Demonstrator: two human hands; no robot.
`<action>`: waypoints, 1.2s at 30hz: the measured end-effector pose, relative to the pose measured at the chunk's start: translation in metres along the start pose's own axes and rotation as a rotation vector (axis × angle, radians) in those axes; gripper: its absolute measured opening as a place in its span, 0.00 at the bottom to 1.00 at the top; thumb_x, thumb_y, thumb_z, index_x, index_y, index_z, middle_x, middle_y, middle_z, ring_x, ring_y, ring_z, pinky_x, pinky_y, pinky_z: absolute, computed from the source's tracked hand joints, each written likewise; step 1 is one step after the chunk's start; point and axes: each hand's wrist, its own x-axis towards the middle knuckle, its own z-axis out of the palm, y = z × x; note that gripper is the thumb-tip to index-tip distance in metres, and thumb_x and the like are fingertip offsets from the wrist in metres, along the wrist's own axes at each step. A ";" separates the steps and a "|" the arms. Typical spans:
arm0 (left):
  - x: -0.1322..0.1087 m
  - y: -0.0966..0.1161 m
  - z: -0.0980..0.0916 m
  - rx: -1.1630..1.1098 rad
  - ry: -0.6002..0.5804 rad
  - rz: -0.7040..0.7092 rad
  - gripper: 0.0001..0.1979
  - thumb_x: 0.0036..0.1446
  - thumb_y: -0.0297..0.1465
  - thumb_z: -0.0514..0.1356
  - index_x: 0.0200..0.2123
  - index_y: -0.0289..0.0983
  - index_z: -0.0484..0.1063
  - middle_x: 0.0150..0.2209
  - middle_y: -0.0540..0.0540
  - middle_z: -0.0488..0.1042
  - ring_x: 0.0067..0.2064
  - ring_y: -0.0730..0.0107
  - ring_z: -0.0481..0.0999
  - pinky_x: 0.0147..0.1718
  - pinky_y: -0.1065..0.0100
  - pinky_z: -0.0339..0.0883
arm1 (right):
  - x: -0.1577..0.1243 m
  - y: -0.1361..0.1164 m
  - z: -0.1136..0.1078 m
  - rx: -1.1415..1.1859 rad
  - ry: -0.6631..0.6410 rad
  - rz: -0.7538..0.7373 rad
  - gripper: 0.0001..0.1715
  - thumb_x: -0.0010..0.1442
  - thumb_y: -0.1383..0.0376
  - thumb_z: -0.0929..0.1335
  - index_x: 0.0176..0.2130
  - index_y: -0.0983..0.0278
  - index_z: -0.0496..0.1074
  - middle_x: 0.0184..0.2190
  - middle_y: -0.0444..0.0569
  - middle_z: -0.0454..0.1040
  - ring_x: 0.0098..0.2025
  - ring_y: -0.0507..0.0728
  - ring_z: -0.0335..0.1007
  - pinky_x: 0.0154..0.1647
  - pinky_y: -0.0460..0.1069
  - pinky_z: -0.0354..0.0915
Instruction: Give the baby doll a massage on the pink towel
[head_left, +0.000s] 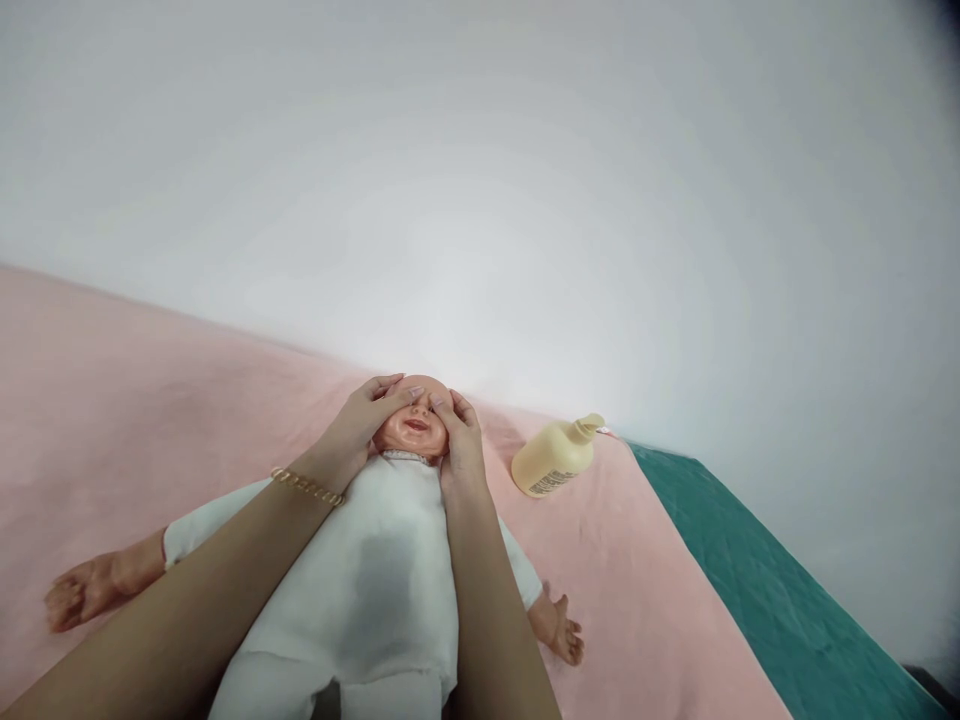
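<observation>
A baby doll in a white cloth suit lies on its back, arms spread to both sides, with a grey patch on its belly. My left hand, with a gold bracelet at the wrist, cups one side of the doll's head. Around the other side of the head curves my right hand. Both thumbs rest over the doll's eyes, hiding them; its nose and open mouth show between my hands. The fingers are partly behind the head.
A pale yellow pump bottle stands to the right of the doll's head. Under everything spreads a pink cloth, with a green surface beyond its right edge. A plain pale wall rises behind.
</observation>
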 end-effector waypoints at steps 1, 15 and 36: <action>0.001 -0.001 0.000 -0.008 0.003 0.004 0.24 0.51 0.33 0.72 0.50 0.36 0.71 0.48 0.38 0.78 0.43 0.61 0.81 0.35 0.69 0.77 | -0.002 -0.001 0.001 -0.016 0.011 0.000 0.35 0.41 0.62 0.79 0.48 0.61 0.69 0.46 0.49 0.76 0.44 0.59 0.77 0.41 0.51 0.75; -0.003 0.006 0.009 -0.027 0.117 -0.034 0.13 0.57 0.26 0.66 0.46 0.36 0.73 0.41 0.42 0.79 0.34 0.68 0.80 0.31 0.71 0.75 | -0.005 -0.002 0.006 -0.108 0.060 0.028 0.31 0.49 0.64 0.74 0.53 0.60 0.70 0.47 0.49 0.77 0.41 0.56 0.77 0.41 0.49 0.74; 0.012 -0.003 0.005 -0.131 0.144 -0.021 0.10 0.60 0.25 0.61 0.45 0.36 0.74 0.42 0.44 0.78 0.36 0.69 0.79 0.31 0.71 0.74 | 0.003 -0.002 0.005 0.163 0.055 0.093 0.24 0.46 0.67 0.71 0.46 0.61 0.73 0.47 0.49 0.78 0.46 0.60 0.77 0.48 0.57 0.74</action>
